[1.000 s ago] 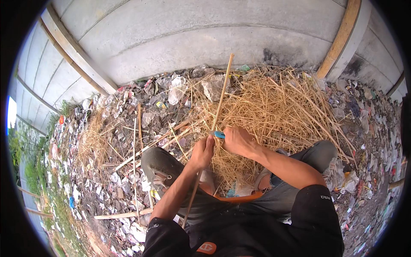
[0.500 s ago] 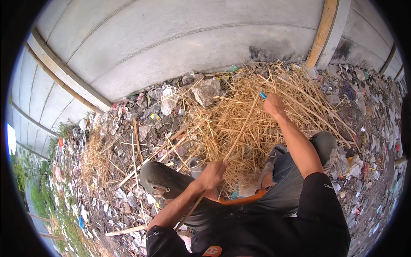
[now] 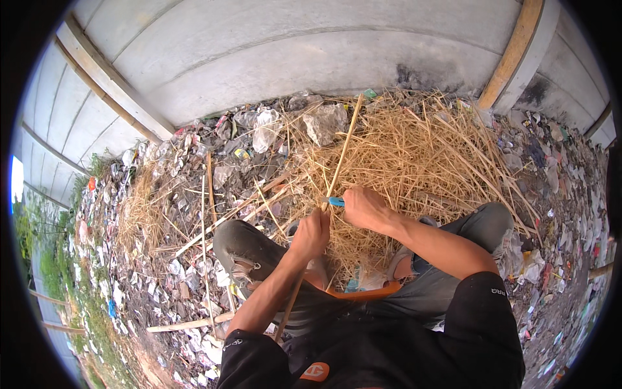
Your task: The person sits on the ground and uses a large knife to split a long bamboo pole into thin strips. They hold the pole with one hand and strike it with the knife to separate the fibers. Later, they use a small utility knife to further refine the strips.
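Observation:
My left hand (image 3: 312, 232) is closed around a long, thin bamboo strip (image 3: 346, 144). Its upper length slants away toward the wall, and its lower end runs back beside my left forearm. Just to the right, my right hand (image 3: 367, 207) grips a blue-handled utility knife (image 3: 335, 201). The knife's front meets the strip right above my left fist; its blade is too small to make out. Beneath and beyond both hands spreads a heap of pale bamboo shavings (image 3: 414, 152), between and past my bent knees.
A grey panel wall (image 3: 272, 58) with an upright wooden post (image 3: 512, 55) closes off the far side. Before it lie a pale rock (image 3: 324, 123) and a clear plastic bag (image 3: 265, 131). Loose sticks (image 3: 206, 259) rest left of my knee, amid scattered litter.
My right hand has drawn the knife back along the strip, down and left toward my left hand. My left hand has risen slightly, and the strip stands steeper.

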A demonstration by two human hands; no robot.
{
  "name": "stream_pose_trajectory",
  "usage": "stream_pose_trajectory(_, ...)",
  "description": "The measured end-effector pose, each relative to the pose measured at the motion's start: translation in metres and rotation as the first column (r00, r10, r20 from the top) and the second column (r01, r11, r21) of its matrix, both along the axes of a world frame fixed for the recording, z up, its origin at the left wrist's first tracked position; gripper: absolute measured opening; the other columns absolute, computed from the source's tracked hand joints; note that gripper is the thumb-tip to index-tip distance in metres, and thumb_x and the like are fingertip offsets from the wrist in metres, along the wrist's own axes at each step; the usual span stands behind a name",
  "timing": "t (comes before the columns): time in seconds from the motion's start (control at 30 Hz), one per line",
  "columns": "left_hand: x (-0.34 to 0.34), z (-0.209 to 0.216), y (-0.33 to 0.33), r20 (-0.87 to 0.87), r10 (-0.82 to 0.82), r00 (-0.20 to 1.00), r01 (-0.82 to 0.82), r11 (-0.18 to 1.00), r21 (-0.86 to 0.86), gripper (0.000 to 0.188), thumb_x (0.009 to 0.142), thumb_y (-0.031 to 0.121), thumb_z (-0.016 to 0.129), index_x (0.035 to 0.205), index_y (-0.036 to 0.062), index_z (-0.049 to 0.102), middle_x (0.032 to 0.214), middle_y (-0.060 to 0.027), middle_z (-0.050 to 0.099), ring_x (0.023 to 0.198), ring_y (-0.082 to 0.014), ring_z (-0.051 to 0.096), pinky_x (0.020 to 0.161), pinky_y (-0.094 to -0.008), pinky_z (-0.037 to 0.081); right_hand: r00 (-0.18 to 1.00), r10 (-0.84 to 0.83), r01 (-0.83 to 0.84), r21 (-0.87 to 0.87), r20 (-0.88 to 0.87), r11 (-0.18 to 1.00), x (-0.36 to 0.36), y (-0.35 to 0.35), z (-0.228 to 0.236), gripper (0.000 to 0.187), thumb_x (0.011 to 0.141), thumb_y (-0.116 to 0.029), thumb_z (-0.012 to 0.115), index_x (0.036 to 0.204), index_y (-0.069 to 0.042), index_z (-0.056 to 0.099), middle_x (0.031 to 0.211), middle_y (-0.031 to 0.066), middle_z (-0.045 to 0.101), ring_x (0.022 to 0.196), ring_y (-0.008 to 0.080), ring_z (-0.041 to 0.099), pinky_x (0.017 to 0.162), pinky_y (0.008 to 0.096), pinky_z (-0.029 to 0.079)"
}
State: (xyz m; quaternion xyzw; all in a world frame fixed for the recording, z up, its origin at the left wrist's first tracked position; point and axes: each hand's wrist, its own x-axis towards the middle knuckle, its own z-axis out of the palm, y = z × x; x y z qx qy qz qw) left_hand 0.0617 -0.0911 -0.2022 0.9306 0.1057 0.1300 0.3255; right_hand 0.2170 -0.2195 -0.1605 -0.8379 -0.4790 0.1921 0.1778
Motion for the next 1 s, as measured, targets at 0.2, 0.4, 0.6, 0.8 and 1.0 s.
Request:
stream_pose_trajectory(0.2, 0.005, -0.017, -0.005, 0.105, -0.040, 0.994, 0.035, 0.998, 0.047, 0.029, 0.102, 0.020, 0.047, 0.087, -0.0048, 0.049, 0.059, -0.0317, 0.054, 0.063, -0.0511, 0.057, 0.059, -0.0576, 0.044, 0.993, 0.047, -0.050, 0.024, 0.112, 0.998, 0.008, -0.010, -0.021, 0.018, 0.085, -0.003, 0.050, 0.073, 0.005, 0.061, 0.056, 0.0083, 0.051, 0.040, 0.0144, 0.040, 0.033, 0.0332, 0.030)
stream_pose_trajectory(0.4, 0.011, -0.026, 0.004, -0.006, -0.205, 0.979, 0.162, 0.758, 0.632, 0.013, 0.093, 0.008, 0.050, 0.093, -0.0049, 0.051, 0.075, -0.0233, 0.053, 0.056, -0.0359, 0.056, 0.051, -0.0478, 0.046, 0.991, -0.049, 0.056, -0.051, 0.122, 0.997, 0.026, 0.002, -0.042, 0.008, 0.080, 0.003, 0.054, 0.073, 0.002, 0.059, 0.057, 0.0066, 0.047, 0.044, 0.0123, 0.036, 0.036, 0.0306, 0.025)
stream_pose_trajectory(0.6, -0.005, -0.023, -0.027, -0.106, -0.391, 0.914, 0.380, 0.738, 0.557, 0.014, 0.089, 0.006, 0.051, 0.097, -0.0059, 0.053, 0.083, -0.0172, 0.050, 0.061, -0.0273, 0.054, 0.052, -0.0394, 0.045, 0.833, -0.549, 0.553, -0.092, 0.062, 0.828, 0.137, -0.049, -0.066, 0.019, 0.095, -0.010, 0.053, 0.081, -0.001, 0.062, 0.061, 0.0044, 0.050, 0.047, 0.0120, 0.040, 0.039, 0.0323, 0.032)
stream_pose_trajectory(0.8, 0.000, -0.028, -0.032, -0.205, -0.457, 0.866, 0.479, 0.634, 0.608, 0.027, 0.084, 0.009, 0.054, 0.105, -0.0075, 0.053, 0.088, -0.0164, 0.051, 0.065, -0.0253, 0.054, 0.053, -0.0368, 0.044, 0.709, -0.688, 0.705, -0.151, 0.155, 0.693, 0.164, -0.082, -0.073, 0.022, 0.095, -0.014, 0.056, 0.091, -0.001, 0.072, 0.081, 0.0135, 0.069, 0.074, 0.0269, 0.068, 0.061, 0.0419, 0.053)
stream_pose_trajectory(1.0, -0.013, -0.006, -0.036, -0.361, -0.546, 0.756, 0.644, 0.520, 0.561, 0.044, 0.077, 0.020, 0.064, 0.106, -0.0108, 0.051, 0.088, -0.0158, 0.051, 0.077, -0.0302, 0.056, 0.061, -0.0386, 0.046, 0.602, -0.788, 0.798, -0.126, 0.130, 0.589, 0.176, -0.121, -0.112, 0.022, 0.095, -0.017, 0.056, 0.092, -0.001, 0.072, 0.088, 0.0166, 0.071, 0.083, 0.0306, 0.070, 0.067, 0.0437, 0.054)
